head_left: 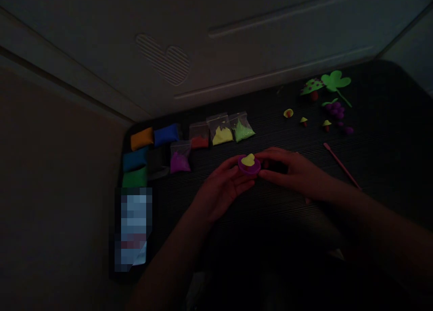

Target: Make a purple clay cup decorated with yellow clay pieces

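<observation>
In dim light, both my hands meet over a dark table (270, 212). Between them sits a small purple clay disc (249, 166) with a yellow lump of clay on top. My left hand (221, 189) cups the disc from the left with its fingers curled against it. My right hand (294, 171) closes on it from the right, fingertips pinched at its edge.
Small bags of coloured clay (221, 131) lie in a row at the back left: orange, blue, green, purple, red, yellow, light green. Finished clay figures stand at the far right: a green leaf (335, 82), mushrooms, purple grapes (336, 110). A pink stick tool (341, 166) lies to the right.
</observation>
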The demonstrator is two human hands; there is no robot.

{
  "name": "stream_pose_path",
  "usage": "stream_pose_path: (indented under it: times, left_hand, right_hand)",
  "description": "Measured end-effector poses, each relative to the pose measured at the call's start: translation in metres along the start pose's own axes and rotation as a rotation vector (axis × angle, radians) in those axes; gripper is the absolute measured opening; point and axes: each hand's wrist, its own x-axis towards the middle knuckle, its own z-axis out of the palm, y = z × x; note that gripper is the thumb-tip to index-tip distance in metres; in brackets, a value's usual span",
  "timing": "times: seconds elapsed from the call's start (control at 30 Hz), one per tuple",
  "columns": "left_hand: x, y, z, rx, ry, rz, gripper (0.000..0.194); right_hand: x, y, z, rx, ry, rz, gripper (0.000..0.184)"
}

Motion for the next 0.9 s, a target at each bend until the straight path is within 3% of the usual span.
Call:
stream_pose_path:
  times: [0.33, 0.6, 0.9]
  left_hand:
    - [0.0017, 0.0015, -0.0013, -0.103, -0.013, -0.028, 0.022]
    - [0.0027, 0.0035, -0.0076, -0.223, -0.012, -0.039, 0.032]
    - [0.0009, 0.0043, -0.0046, -0.251, 0.024, -0.015, 0.031]
  right_hand:
    - [-0.0035, -0.0053, 0.0005, -0.012, 0.006, -0.019, 0.048]
    - [-0.0049, -0.0073, -0.0003, -0.087, 0.013, -0.011, 0.043]
    - [-0.0036, -0.0031, 0.0015, -0.115, 0.005, -0.039, 0.040]
